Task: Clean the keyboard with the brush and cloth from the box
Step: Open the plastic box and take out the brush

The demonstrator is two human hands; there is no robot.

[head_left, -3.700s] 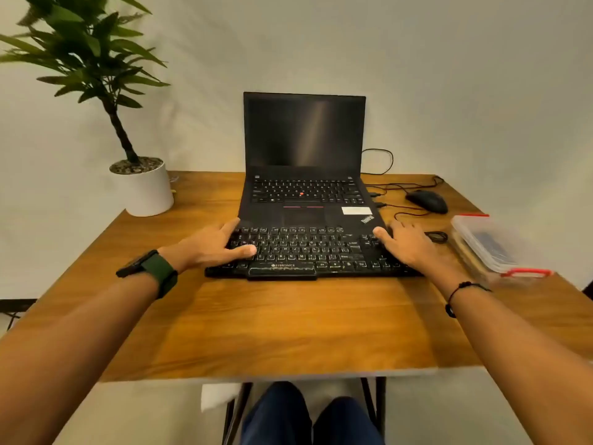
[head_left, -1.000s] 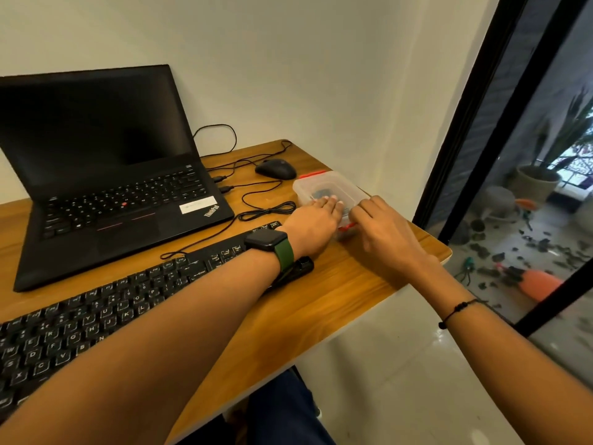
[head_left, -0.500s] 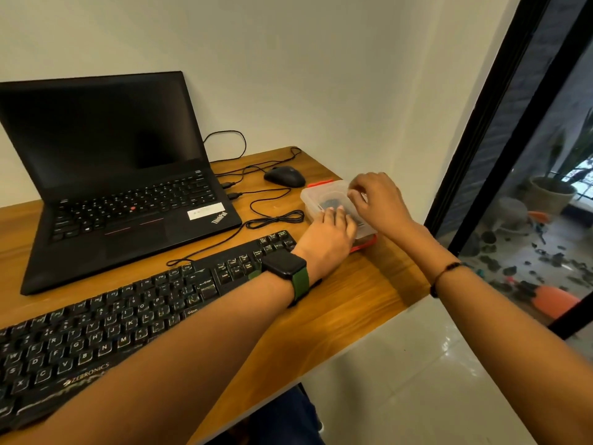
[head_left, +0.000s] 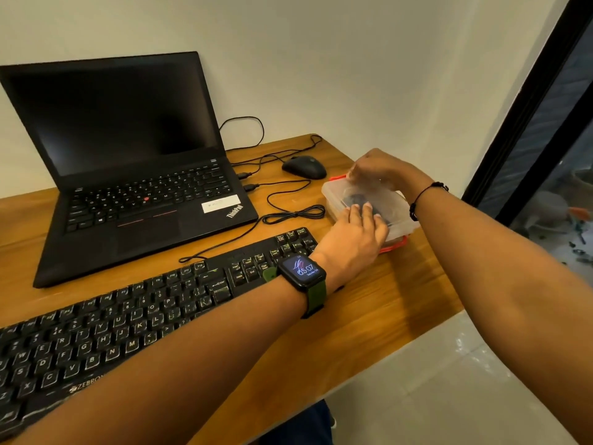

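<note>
A clear plastic box [head_left: 340, 194] with red clips and its lid on sits at the right edge of the wooden desk [head_left: 369, 319]. Something dark shows through the lid; I cannot make out a brush or cloth. My left hand [head_left: 351, 239] lies flat on the lid with straight fingers. My right hand [head_left: 375, 167] is at the box's far end, its fingers curled at the far red clip [head_left: 337, 178]. The black keyboard [head_left: 128, 319] stretches across the desk to the left, partly under my left forearm.
An open black laptop [head_left: 128, 175] stands behind the keyboard. A black mouse [head_left: 304, 167] and looped cables [head_left: 293, 215] lie between the laptop and the box. Just right of the box the desk ends; beyond it is a dark glass door frame [head_left: 526, 107].
Both hands left the keyboard and went to the box at the right. My left hand settled flat on the lid. My right hand moved from the near end to the far clip.
</note>
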